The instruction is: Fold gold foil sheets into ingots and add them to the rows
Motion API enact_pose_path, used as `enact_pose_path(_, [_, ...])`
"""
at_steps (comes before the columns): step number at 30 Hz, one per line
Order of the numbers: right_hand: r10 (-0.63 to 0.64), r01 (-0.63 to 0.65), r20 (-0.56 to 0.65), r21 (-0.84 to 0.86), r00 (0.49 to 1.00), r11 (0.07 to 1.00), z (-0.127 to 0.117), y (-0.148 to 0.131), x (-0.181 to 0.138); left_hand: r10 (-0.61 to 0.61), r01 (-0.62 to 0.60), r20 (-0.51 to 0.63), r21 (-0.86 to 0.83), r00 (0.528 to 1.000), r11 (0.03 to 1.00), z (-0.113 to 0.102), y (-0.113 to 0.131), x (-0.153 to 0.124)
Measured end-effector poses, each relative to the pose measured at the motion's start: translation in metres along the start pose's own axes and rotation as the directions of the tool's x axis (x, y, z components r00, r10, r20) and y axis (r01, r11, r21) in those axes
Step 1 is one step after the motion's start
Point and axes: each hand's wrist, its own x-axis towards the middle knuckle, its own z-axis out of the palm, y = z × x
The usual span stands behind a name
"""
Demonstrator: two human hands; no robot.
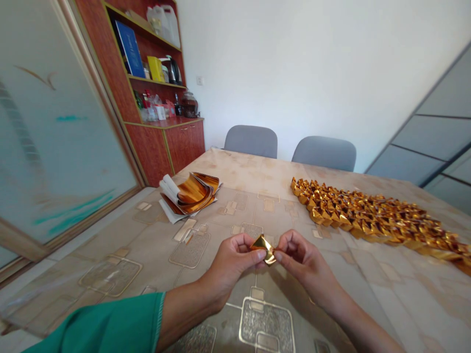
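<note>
A small piece of folded gold foil paper (263, 243) is held up over the near part of the table, between both hands. My left hand (235, 257) pinches its left side, thumb on the front and fingers curled behind. With thumb and fingertips closed, my right hand (300, 255) grips its right edge. Part of the piece is hidden behind the fingers. Farther off to the left lies a loose stack of gold foil sheets (198, 193) with white backs, some curling up. To the right stand rows of folded gold foil pieces (353, 208), packed close together.
A patterned, plastic-covered table (253, 171) fills the foreground. Two grey chairs (250, 139) stand at its far side. A red-brown cabinet (184, 142) with bottles and a kettle is at the back left, beside a frosted glass door (55, 122).
</note>
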Motion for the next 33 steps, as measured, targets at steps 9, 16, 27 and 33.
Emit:
enact_pose_path(9, [0.128,-0.130,0.132,0.012,0.983,0.991,-0.003,0.002,0.001,0.028,-0.027,0.012,-0.010,1.000,1.000,-0.004,0.001,0.002])
enact_pose_path(16, [0.111,-0.109,0.128,-0.025,0.986,0.994,0.003,0.007,-0.002,0.058,-0.060,0.042,0.054,0.997,0.997,-0.002,-0.001,0.000])
enact_pose_path(27, [0.137,-0.157,0.167,0.114,0.976,0.981,0.010,0.002,-0.002,-0.028,0.032,0.031,-0.145,0.999,0.989,-0.004,-0.003,0.000])
enact_pose_path(33, [0.073,-0.095,0.125,0.180,0.989,0.979,0.016,0.017,-0.005,-0.100,0.112,0.071,-0.194,0.992,0.975,-0.005,-0.003,0.001])
